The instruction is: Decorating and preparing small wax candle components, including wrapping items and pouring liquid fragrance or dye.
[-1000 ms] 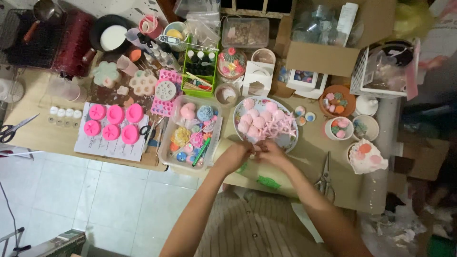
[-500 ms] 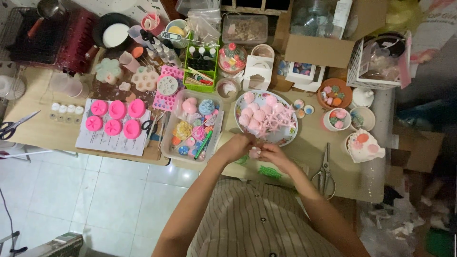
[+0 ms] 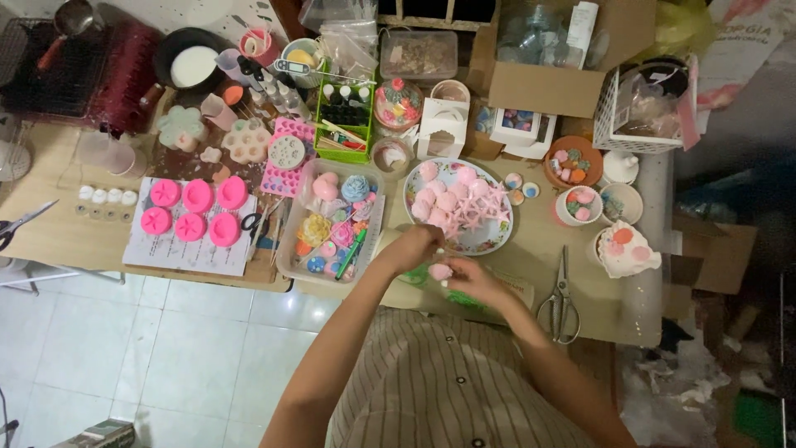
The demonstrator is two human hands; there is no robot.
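since before, both hands sit lower, just below the flowered plate (image 3: 497,241). right hand (image 3: 474,280) pinches a small pink piece (image 3: 440,271); left hand (image 3: 412,246), fingers curled together, touches it from the upper left.

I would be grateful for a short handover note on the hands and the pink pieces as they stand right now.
Left hand: at the near rim of the patterned plate, grip unclear.
Right hand: fingers closed on a small pink piece, just in front of the plate.
Plate holds a heap of pink round and star pieces.
Six pink moulds sit on a paper sheet to the left; scissors lie to the right.
Done and left: cannot tell.
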